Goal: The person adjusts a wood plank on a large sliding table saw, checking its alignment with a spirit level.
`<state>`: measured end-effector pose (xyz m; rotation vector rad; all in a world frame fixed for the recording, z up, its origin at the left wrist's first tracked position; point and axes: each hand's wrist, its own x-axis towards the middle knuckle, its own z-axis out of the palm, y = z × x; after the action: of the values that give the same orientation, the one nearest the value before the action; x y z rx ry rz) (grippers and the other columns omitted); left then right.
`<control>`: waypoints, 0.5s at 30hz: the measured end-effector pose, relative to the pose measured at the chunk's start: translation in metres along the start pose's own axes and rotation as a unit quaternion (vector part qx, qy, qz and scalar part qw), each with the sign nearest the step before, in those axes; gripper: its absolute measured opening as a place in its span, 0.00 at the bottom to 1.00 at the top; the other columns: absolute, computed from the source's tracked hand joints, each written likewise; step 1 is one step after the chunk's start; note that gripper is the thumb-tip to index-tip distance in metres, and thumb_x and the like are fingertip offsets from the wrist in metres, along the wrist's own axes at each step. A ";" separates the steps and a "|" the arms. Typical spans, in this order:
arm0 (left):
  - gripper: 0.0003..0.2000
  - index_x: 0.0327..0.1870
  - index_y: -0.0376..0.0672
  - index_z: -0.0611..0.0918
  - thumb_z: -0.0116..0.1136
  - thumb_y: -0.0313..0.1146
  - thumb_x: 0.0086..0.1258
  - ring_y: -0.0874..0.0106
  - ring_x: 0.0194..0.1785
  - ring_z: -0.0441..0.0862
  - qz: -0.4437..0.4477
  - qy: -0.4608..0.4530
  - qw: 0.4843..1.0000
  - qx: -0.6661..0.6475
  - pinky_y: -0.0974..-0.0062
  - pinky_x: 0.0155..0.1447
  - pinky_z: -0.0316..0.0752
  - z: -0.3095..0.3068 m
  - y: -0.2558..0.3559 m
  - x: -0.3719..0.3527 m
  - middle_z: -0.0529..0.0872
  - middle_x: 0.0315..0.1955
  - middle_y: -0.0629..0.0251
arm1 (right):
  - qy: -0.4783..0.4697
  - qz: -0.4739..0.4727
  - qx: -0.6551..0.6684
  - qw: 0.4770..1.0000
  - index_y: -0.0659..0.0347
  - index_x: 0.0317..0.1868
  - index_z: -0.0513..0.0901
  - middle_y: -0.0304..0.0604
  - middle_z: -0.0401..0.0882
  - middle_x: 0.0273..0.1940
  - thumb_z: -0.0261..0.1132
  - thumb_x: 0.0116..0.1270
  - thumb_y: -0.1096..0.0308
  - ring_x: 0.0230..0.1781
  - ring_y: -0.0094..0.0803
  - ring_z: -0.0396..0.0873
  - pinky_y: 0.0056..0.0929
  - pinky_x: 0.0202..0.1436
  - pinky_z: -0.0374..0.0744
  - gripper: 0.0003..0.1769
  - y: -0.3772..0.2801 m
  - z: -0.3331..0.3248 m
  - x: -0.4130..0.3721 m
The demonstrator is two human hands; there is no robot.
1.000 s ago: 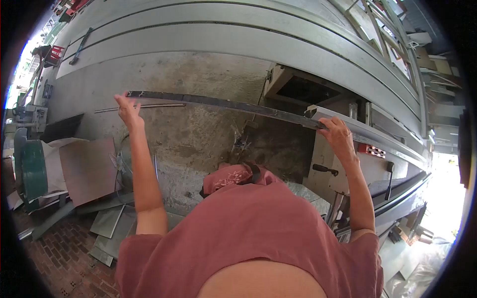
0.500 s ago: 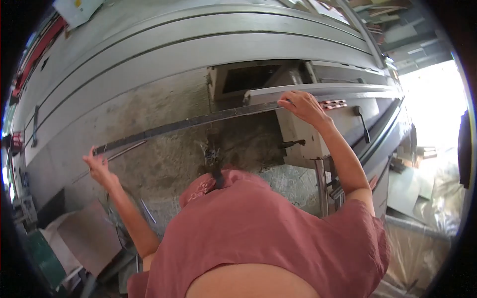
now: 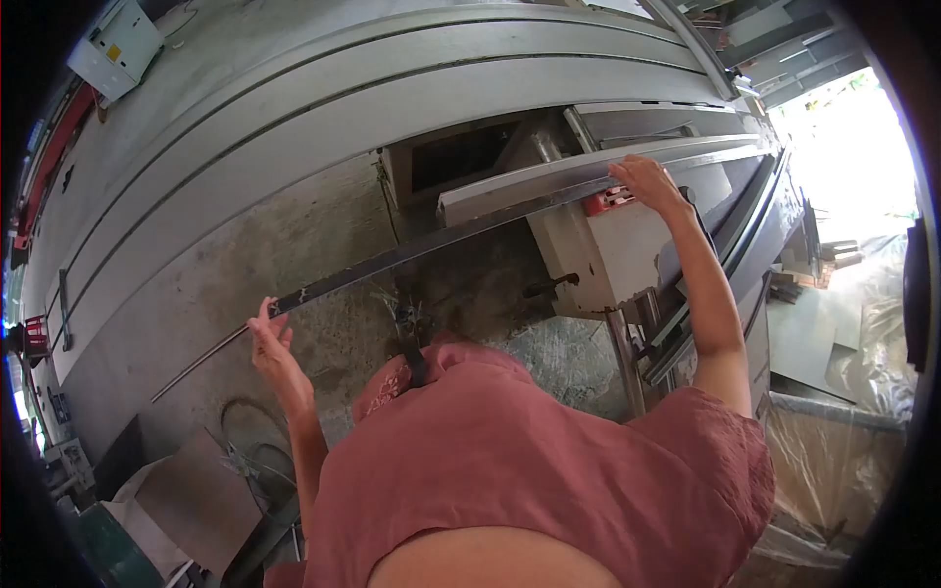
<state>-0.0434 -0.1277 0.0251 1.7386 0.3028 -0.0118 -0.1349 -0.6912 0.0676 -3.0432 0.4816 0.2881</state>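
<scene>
- Landmark: the dark bar (image 3: 431, 243), long and narrow, slanting across in front of me, right end higher in view than the left. All places below are given from it.
- On its near side: my dull-red shirt (image 3: 520, 470).
- At its left end: my left hand (image 3: 279, 361). Thumb and index are at the bar's tip, the other fingers (image 3: 286, 336) partly spread; cannot tell whether they close on it.
- At its right end: my right hand (image 3: 649, 186), fingers curled over the bar and holding it.
- Near side, below the left end: a brown sheet (image 3: 201, 500), tilted, with a loop of cable (image 3: 257, 423) between it and the bar.
- Near side, toward the right end: a pale metal box (image 3: 622, 260) with a black handle (image 3: 552, 285); a red piece (image 3: 603, 202) sits just beside my right hand.
- Past the left end, roughly in line with the bar: a thin metal rod (image 3: 201, 365); it meets my left hand in view, contact uncertain.
- Just beyond the bar, along its right half: a pale rail (image 3: 510, 188), nearly parallel.
- Farther beyond: a long grey slab (image 3: 392, 93) with dark grooves.
- Farthest, beyond the left end: a white cabinet (image 3: 118, 54).
</scene>
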 end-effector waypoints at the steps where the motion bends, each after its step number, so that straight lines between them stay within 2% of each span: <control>1: 0.30 0.58 0.43 0.77 0.32 0.58 0.75 0.70 0.54 0.73 0.003 -0.017 1.000 0.006 0.68 0.59 0.66 0.008 0.002 -0.006 0.77 0.47 0.61 | 0.000 0.001 0.001 1.000 0.65 0.33 0.80 0.54 0.78 0.38 0.47 0.71 0.46 0.46 0.52 0.76 0.46 0.51 0.72 0.29 0.014 0.002 0.001; 5: 0.29 0.59 0.42 0.77 0.33 0.56 0.76 0.70 0.55 0.72 0.010 -0.053 0.998 0.024 0.70 0.58 0.67 0.039 0.000 -0.019 0.76 0.51 0.62 | 0.012 0.032 0.003 0.999 0.68 0.32 0.79 0.58 0.79 0.38 0.47 0.71 0.46 0.45 0.54 0.76 0.46 0.51 0.72 0.30 0.051 0.001 0.003; 7: 0.27 0.59 0.41 0.76 0.34 0.53 0.77 0.70 0.55 0.72 0.062 -0.091 0.993 0.046 0.71 0.58 0.67 0.054 -0.007 -0.026 0.74 0.55 0.64 | 0.007 0.041 -0.019 0.999 0.68 0.33 0.80 0.59 0.79 0.38 0.47 0.71 0.46 0.45 0.54 0.76 0.46 0.51 0.72 0.30 0.072 0.000 0.004; 9: 0.25 0.59 0.41 0.76 0.35 0.50 0.77 0.72 0.52 0.71 0.068 -0.109 0.989 0.068 0.74 0.56 0.68 0.068 -0.004 -0.033 0.73 0.54 0.65 | 0.023 0.042 0.009 0.999 0.68 0.31 0.80 0.58 0.79 0.36 0.50 0.70 0.47 0.42 0.54 0.77 0.45 0.49 0.71 0.29 0.097 0.003 0.006; 11: 0.24 0.60 0.40 0.75 0.36 0.49 0.77 0.75 0.49 0.71 0.095 -0.130 0.985 0.054 0.77 0.53 0.68 0.083 0.000 -0.040 0.73 0.50 0.66 | 0.025 0.052 0.011 0.998 0.68 0.31 0.81 0.58 0.79 0.36 0.50 0.70 0.47 0.42 0.54 0.77 0.45 0.49 0.71 0.29 0.110 0.001 0.006; 15: 0.24 0.60 0.40 0.75 0.36 0.48 0.78 0.77 0.48 0.70 0.096 -0.153 0.982 0.061 0.77 0.51 0.68 0.102 0.005 -0.050 0.73 0.46 0.67 | 0.032 0.069 0.015 0.997 0.67 0.33 0.82 0.58 0.80 0.36 0.48 0.71 0.46 0.43 0.54 0.76 0.45 0.50 0.71 0.30 0.146 0.007 0.010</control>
<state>-0.0739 -0.2370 0.0185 1.8511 -0.0941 -0.1588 -0.1727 -0.8327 0.0565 -3.0034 0.6948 0.1878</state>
